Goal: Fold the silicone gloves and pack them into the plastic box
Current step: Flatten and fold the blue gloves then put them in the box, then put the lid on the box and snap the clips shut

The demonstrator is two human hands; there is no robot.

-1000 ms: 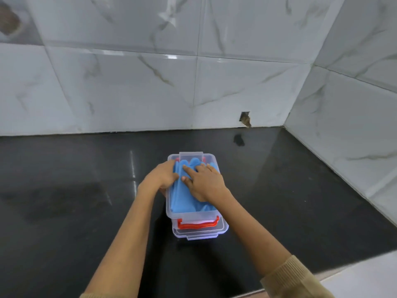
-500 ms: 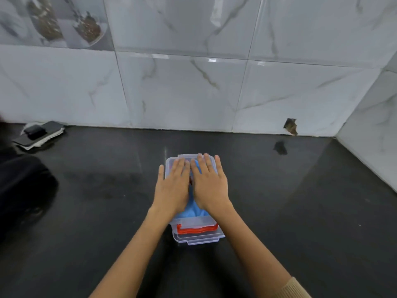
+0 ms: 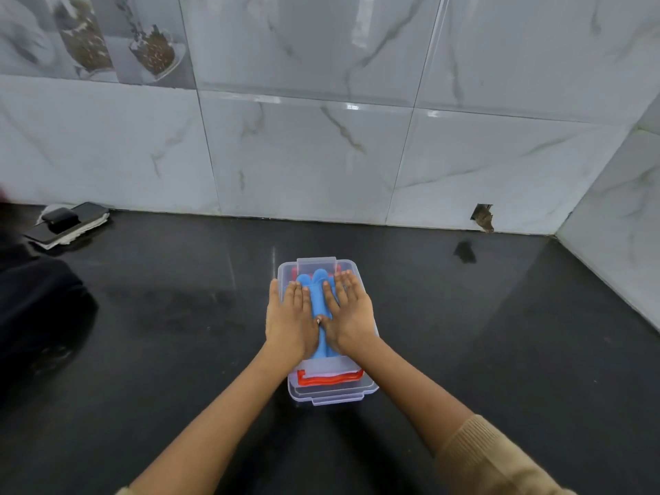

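Both hands are flat and down: the left hand (image 3: 291,317) lies palm-down with its fingers spread, pressing on the blue silicone gloves (image 3: 316,298), thumb hanging over the box's left edge. The right hand (image 3: 351,312) mirrors it just beside, open and flat, fingers stretched forward over the gloves, gripping nothing. A strip of blue shows in the gap between the two palms, and glove fingertips poke out beyond the person's fingertips toward the far end.

The gloves sit inside the clear rectangular plastic box (image 3: 357,271), filling it up to the rim. The box itself rests on a clear plastic lid with a red handle (image 3: 330,380), which juts out at the near end beneath it. A clear latch flap stands up at the far end.

All of this is in the middle of a glossy black countertop (image 3: 500,334), backed by white marble-look wall tiles (image 3: 303,155). Far left, against the wall, a dark phone lying on a white cloth (image 3: 68,225), well apart from the box. A tan ribbed sleeve cuff (image 3: 485,455) shows on the right forearm.
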